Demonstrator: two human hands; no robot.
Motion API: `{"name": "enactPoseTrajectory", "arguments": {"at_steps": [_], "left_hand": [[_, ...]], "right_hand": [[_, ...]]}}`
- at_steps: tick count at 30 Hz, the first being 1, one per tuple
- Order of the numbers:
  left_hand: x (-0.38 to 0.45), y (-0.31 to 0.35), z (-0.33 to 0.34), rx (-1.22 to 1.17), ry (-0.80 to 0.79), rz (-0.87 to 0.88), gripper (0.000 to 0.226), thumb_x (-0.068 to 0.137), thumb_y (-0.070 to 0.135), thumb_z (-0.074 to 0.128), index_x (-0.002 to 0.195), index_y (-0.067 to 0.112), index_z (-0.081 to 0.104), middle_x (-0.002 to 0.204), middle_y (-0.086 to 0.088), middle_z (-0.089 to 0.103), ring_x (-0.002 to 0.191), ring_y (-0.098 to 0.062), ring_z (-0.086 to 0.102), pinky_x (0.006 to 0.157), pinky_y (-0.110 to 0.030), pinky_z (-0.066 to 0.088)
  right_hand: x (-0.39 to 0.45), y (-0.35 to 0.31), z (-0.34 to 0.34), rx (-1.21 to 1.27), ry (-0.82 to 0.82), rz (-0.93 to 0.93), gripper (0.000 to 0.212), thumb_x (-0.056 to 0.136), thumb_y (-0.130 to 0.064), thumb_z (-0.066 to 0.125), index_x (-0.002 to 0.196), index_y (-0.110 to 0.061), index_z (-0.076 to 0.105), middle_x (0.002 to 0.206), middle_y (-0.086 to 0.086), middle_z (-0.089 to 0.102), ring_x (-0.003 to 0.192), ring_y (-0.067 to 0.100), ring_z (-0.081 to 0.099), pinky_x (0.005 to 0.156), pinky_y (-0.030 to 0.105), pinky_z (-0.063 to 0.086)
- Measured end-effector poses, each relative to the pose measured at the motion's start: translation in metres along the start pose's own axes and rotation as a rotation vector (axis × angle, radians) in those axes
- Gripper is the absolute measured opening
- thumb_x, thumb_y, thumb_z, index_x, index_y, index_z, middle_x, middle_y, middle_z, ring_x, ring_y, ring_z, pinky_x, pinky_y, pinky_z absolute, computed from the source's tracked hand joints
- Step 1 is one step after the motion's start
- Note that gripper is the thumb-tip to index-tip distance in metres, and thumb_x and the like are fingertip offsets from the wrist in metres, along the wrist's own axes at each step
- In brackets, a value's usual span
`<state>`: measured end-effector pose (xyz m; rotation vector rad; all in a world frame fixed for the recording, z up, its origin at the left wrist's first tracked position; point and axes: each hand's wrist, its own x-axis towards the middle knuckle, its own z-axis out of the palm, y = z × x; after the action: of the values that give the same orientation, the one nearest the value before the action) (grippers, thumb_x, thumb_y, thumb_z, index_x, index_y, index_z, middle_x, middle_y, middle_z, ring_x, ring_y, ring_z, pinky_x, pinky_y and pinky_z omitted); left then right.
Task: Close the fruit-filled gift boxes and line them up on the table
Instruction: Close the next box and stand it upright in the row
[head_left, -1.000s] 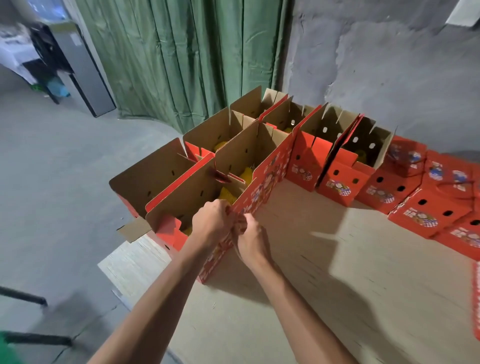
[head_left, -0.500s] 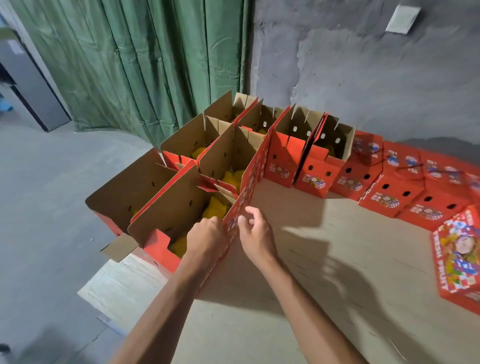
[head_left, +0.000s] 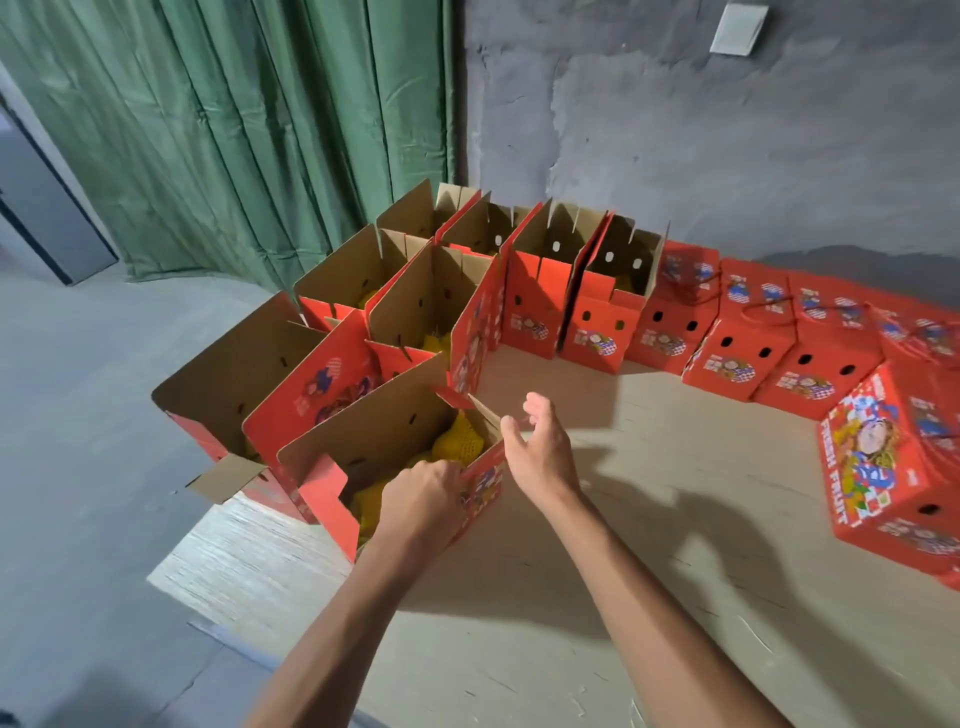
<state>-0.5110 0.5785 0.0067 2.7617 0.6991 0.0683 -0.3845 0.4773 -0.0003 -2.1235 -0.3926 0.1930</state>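
Head view: both hands at the nearest open gift box (head_left: 415, 467), at the tabletop's (head_left: 597, 597) left edge.
Left hand (head_left: 423, 499): grip curled over the box's near wall.
Right hand (head_left: 537, 452): grip wide, fingers loose beside a small flap (head_left: 485, 410).
Inside: yellow netted fruit (head_left: 457, 441).
Far: closed boxes (head_left: 769, 343) lined up along the wall.

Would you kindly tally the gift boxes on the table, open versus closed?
Open gift boxes: 8
Closed gift boxes: at least 5; the blurred right edge may hide more
Total: at least 13
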Motion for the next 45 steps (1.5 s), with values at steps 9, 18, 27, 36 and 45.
{"name": "enactPoseTrajectory", "arguments": {"at_steps": [9,18,27,36,45], "left_hand": [[-0.045,0.077,0.025,-0.07,0.077,0.174,0.015,0.1,0.029,0.059,0.106,0.02,0.07,0.078,0.006,0.063,0.064,-0.016,0.059,0.053,-0.02,0.038],[-0.066,0.168,0.055,-0.067,0.1,0.365,0.034,0.104,0.032,0.054,0.136,0.028,0.066,0.102,0.005,0.078,0.078,-0.016,0.073,0.057,-0.015,0.04],[-0.073,0.26,0.081,-0.074,0.104,0.596,0.028,0.097,0.026,0.065,0.123,0.026,0.074,0.084,0.0,0.077,0.06,-0.02,0.068,0.049,-0.02,0.031],[-0.085,0.344,0.11,-0.098,0.061,0.78,0.022,0.098,0.018,0.057,0.106,0.027,0.075,0.072,0.0,0.071,0.059,-0.028,0.064,0.05,-0.026,0.034],[-0.092,0.378,0.128,-0.154,-0.047,0.985,0.027,0.101,0.026,0.058,0.122,0.033,0.073,0.081,0.003,0.075,0.066,-0.026,0.067,0.048,-0.022,0.036]], "right_hand": [[-0.032,0.055,-0.069,-0.013,0.071,0.047,0.045,0.101,-0.028,0.057,0.142,-0.011,0.053,0.145,0.008,0.057,0.133,0.022,0.052,0.108,0.029,0.04],[-0.06,0.118,-0.156,-0.049,0.221,0.1,0.042,0.098,-0.025,0.059,0.136,-0.008,0.06,0.138,0.014,0.06,0.126,0.027,0.054,0.107,0.036,0.043],[-0.09,0.178,-0.247,-0.015,0.394,0.168,0.034,0.098,-0.024,0.061,0.129,-0.011,0.065,0.129,0.011,0.063,0.12,0.025,0.057,0.103,0.044,0.05],[-0.13,0.226,-0.331,-0.062,0.559,0.253,0.022,0.098,-0.021,0.064,0.116,-0.009,0.069,0.117,0.013,0.067,0.109,0.03,0.058,0.093,0.047,0.051],[-0.158,0.26,-0.395,0.041,0.505,0.454,0.015,0.098,-0.024,0.061,0.099,-0.017,0.074,0.099,-0.002,0.076,0.08,0.013,0.068,0.071,0.026,0.053]]}}
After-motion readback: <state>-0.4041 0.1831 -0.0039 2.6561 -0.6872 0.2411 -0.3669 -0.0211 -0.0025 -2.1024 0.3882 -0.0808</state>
